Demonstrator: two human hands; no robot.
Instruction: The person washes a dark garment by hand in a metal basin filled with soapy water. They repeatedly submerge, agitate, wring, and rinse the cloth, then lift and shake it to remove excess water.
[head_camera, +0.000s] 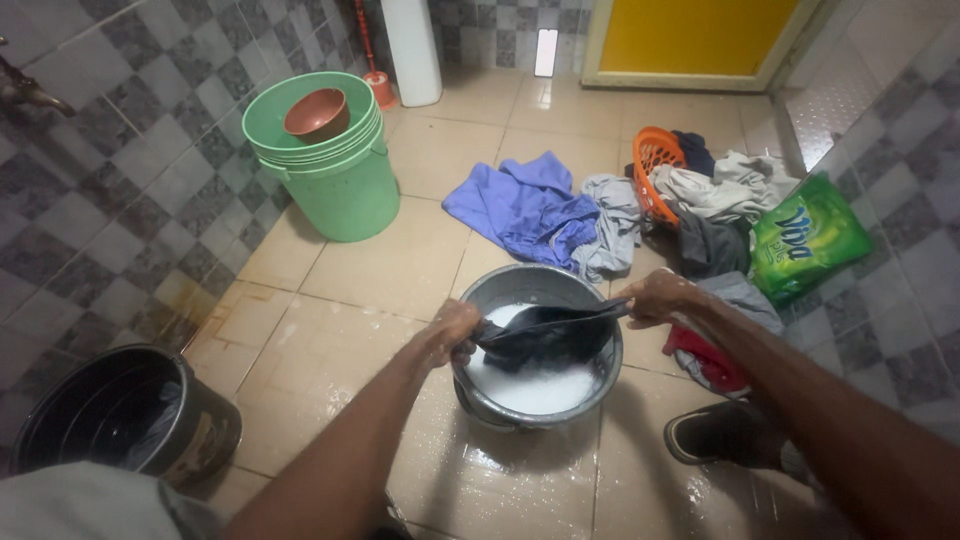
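Two hands, left hand (452, 333) and right hand (655, 297), clench opposite ends of a dark wet garment (545, 335) stretched over a round grey metal basin (500, 400) of white soapy foam (535, 385). A brown plastic bowl (316, 114) sits in the stacked green plastic buckets (345, 185).

Green bucket (335, 170) holding a brown bowl (316, 113) — black bucket (125, 415), orange basket (652, 165), blue cloth (520, 205).

Dull grey metal basin (600, 385), wet dark cloth (545, 335), glossy wet floor tiles (400, 260), matt green plastic bucket (345, 190)
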